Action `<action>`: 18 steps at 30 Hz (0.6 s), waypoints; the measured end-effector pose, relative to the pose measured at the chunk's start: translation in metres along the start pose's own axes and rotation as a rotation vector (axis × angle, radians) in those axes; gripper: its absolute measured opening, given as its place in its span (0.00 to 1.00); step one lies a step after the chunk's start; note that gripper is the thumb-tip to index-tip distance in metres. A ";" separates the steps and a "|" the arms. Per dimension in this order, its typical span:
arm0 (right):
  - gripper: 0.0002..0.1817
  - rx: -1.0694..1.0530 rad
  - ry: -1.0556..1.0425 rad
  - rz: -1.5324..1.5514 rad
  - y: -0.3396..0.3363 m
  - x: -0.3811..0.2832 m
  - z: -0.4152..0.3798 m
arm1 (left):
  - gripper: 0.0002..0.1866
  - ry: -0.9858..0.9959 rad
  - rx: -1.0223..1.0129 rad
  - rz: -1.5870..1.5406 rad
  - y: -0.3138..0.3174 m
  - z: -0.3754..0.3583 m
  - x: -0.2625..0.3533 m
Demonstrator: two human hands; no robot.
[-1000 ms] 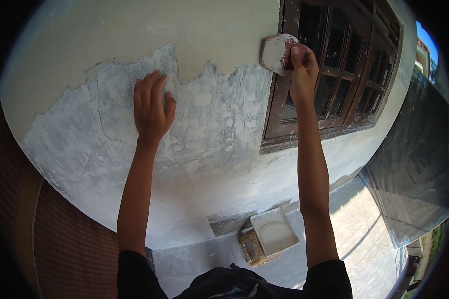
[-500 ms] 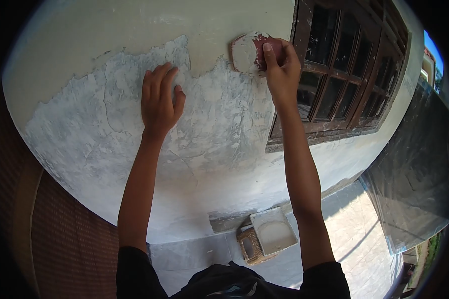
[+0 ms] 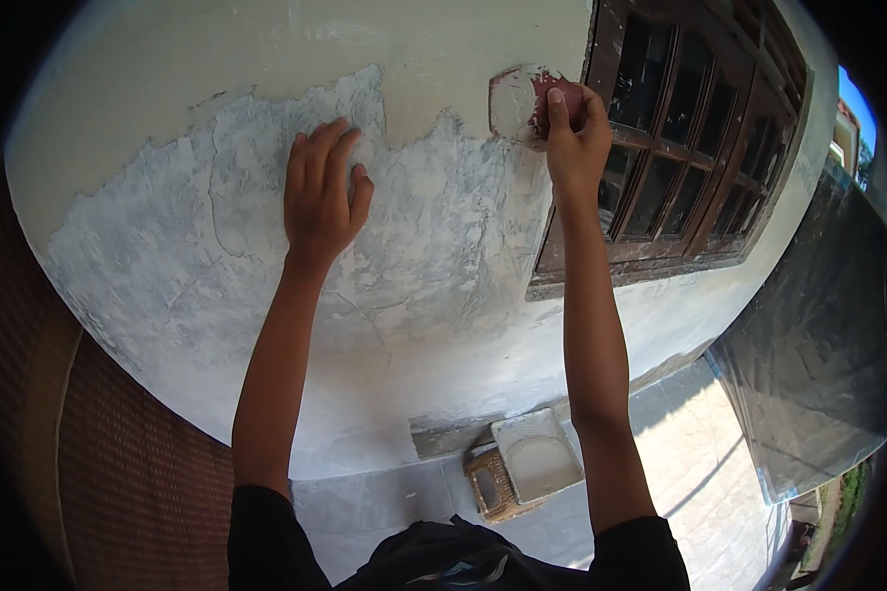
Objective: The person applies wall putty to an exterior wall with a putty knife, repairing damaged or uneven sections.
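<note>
My right hand grips a dark red putty spreader, its flat face smeared with whitish putty. The spreader lies against the wall, just left of the window frame. My left hand rests on the rough white patch of that wall with fingers stretched out and holds nothing. Above the patch's ragged edge the wall is smooth and cream coloured. My right fingers behind the spreader are partly hidden.
A square tub with pale putty inside stands on a woven basket at the wall's foot. Dark plastic sheeting hangs at the right. A brown woven screen stands at the left. Tiled floor lies below.
My right hand and the spreader have moved right along the wall, closer to the window frame. My left hand is nearly in the same place, still flat on the wall.
</note>
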State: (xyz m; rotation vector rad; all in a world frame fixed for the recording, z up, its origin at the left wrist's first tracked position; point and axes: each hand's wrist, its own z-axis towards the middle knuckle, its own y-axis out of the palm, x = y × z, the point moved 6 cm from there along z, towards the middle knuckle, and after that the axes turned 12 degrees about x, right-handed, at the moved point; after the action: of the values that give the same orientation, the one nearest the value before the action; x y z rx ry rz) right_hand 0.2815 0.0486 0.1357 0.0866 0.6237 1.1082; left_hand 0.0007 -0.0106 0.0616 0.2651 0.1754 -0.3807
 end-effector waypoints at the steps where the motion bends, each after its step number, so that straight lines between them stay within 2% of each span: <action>1: 0.15 0.025 0.039 0.014 -0.009 0.009 0.007 | 0.22 0.001 0.000 0.003 0.000 0.000 0.000; 3: 0.15 0.055 0.074 0.029 -0.029 0.028 0.020 | 0.22 0.004 0.000 0.004 0.000 0.000 0.000; 5: 0.14 0.112 0.208 0.112 -0.046 0.040 0.030 | 0.22 0.005 0.004 0.008 0.000 0.001 0.001; 9: 0.14 0.150 0.220 0.216 -0.051 0.026 0.027 | 0.22 0.006 -0.001 -0.011 0.004 -0.003 -0.001; 12: 0.15 -0.012 0.149 0.263 -0.014 0.003 0.006 | 0.22 0.002 -0.009 -0.011 0.003 -0.003 0.000; 15: 0.15 -0.099 0.042 0.135 0.021 -0.023 -0.018 | 0.22 0.001 -0.015 -0.021 0.003 -0.003 -0.002; 18: 0.16 -0.072 0.014 0.040 0.024 -0.024 -0.015 | 0.22 0.013 -0.024 -0.023 0.003 -0.003 -0.003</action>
State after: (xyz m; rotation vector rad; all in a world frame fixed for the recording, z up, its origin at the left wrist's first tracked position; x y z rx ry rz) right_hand 0.2474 0.0357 0.1427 0.0296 0.5958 1.1699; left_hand -0.0011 -0.0059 0.0604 0.2423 0.1963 -0.3997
